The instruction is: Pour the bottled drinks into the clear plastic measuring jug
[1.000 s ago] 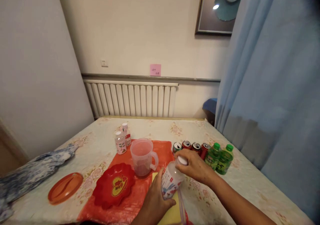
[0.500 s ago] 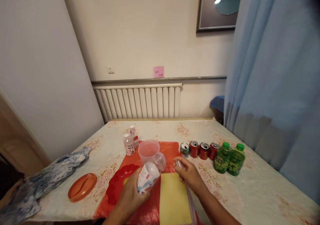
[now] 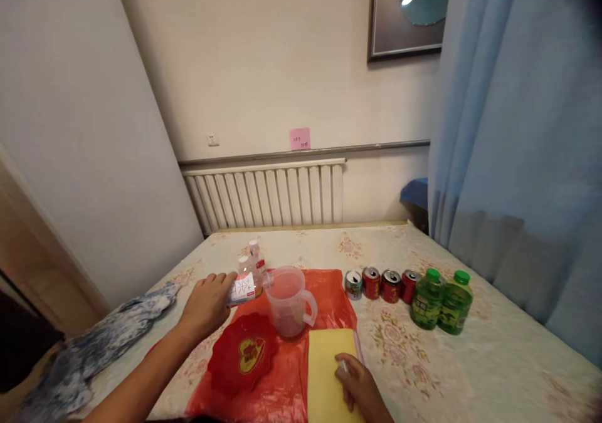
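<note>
My left hand is closed round a small clear bottle with a white and red label. The bottle lies tipped on its side, its mouth at the rim of a clear plastic measuring jug. The jug stands on a red plastic sheet. My right hand rests near the table's front edge on a yellow pad, fingers curled round something small and white that I cannot make out.
A red flower-shaped dish lies in front of the jug. Two small bottles stand behind it. Several drink cans and two green bottles line the right side. A blue patterned cloth lies at left.
My left hand carried the bottle from the front of the table to the left of the jug and tipped it to the rim. My right hand left the bottle's top and dropped onto the yellow pad.
</note>
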Available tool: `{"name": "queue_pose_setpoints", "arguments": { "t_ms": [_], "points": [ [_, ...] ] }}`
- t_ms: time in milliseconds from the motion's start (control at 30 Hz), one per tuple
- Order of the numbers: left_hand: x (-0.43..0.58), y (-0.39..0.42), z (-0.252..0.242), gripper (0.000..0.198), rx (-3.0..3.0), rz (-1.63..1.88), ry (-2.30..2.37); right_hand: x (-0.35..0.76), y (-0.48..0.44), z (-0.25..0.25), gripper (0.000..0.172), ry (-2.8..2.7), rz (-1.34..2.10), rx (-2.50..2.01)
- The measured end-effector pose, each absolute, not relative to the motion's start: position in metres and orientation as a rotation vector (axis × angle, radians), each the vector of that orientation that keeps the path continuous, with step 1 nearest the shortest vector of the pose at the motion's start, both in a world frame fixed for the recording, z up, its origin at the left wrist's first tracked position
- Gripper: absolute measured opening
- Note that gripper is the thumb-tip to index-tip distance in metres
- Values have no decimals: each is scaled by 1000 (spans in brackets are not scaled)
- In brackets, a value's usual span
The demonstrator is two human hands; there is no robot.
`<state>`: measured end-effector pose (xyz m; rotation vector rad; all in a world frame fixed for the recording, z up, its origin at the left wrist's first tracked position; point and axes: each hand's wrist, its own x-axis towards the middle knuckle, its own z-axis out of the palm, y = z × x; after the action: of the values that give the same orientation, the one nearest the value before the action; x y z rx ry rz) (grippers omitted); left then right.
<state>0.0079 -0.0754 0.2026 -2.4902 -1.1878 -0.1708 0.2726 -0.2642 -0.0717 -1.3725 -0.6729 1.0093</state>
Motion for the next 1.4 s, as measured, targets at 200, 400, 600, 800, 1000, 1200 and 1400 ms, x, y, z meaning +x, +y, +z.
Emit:
{"name": "queue_pose_setpoints", "arguments": {
  "t_ms": [200, 400, 600, 800, 1000, 1200, 1400],
  "points": [
    [19, -73, 220, 47, -2460, -85, -1062, 279, -263, -81, 61, -661, 1031, -1314],
    [30, -72, 234, 45, -2418, -85, -948, 280, -263, -85, 59, -659, 1036, -1290],
    [43, -70, 248, 46, -2410, -86, -879, 281, -263, -83, 61, -630, 1033, -1297],
    [58, -73, 258, 37, -2466, -76, -856, 279, -266, -77, 61, -614, 1034, -1283],
    [65, -77, 259, 38, -2384, -17, -760, 278, -267, -71, 55, -597, 1029, -1274],
    [66, -75, 256, 35, -2434, -53, -789, 279, -268, -67, 53, -568, 1026, -1267],
    [55, -69, 240, 42, -2432, -27, -879, 278, -268, -68, 53, -588, 1029, -1283]
  ]
}}
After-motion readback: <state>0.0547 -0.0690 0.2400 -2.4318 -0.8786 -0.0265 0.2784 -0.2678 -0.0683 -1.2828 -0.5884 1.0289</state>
